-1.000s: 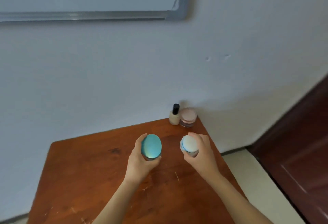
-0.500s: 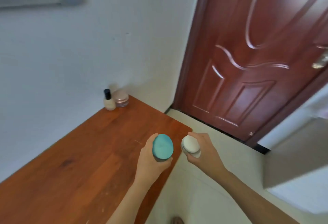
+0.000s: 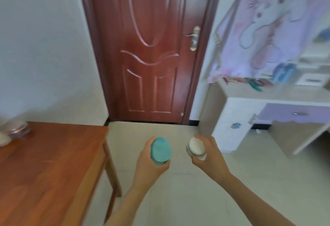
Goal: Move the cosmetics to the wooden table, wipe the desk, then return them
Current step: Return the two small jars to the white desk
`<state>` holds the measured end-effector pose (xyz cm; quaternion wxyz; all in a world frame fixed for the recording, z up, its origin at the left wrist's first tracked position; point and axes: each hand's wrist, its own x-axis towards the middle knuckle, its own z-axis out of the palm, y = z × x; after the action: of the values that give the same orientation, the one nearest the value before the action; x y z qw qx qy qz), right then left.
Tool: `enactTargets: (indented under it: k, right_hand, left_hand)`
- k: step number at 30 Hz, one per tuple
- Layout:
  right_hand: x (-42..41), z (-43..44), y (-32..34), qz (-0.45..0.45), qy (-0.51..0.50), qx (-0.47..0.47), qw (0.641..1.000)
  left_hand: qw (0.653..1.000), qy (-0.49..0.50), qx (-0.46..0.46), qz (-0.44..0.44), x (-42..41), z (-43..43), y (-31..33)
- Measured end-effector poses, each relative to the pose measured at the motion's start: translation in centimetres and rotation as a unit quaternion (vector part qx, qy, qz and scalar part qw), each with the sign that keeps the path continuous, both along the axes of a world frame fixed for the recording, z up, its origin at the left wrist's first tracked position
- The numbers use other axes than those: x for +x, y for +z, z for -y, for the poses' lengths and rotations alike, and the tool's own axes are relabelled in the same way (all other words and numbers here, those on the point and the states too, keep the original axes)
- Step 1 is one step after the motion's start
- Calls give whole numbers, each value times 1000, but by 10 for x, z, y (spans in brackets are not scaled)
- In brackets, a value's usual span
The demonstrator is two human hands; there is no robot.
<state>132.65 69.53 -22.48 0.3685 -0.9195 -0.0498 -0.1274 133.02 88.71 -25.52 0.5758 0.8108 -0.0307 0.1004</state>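
My left hand grips a jar with a teal lid, held over the floor just right of the wooden table. My right hand grips a jar with a white lid, also over the floor. A pink-lidded jar and a pale bottle stand at the table's far left edge, blurred. The white and purple desk is at the right.
A dark red door is straight ahead, closed. A pink cloth with a rabbit print hangs above the desk. Small items lie at the desk's back. Pale tiled floor runs between table and desk.
The view has swung right from the wooden table toward the door and desk. Both hands, each still holding its jar, have moved off the table top and now hang over the floor.
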Motion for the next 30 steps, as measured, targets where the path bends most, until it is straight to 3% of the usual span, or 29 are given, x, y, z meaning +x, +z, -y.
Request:
enactTargets:
  k: [8, 15, 21, 30]
  right_hand:
    - [-126, 203, -2, -37, -160, -13, 986]
    - [-183, 305, 3, -5, -254, -6, 967]
    - [-163, 353, 2, 9, -257, -2, 966]
    - [-60, 444, 14, 13, -257, -19, 966]
  left_hand:
    - [987, -157, -5, -23, -60, 202, -3]
    - [968, -249, -6, -41, -72, 309, 7]
    - [966, -254, -24, -37, -39, 361, 15]
    - [962, -272, -11, -22, 63, 448, 11]
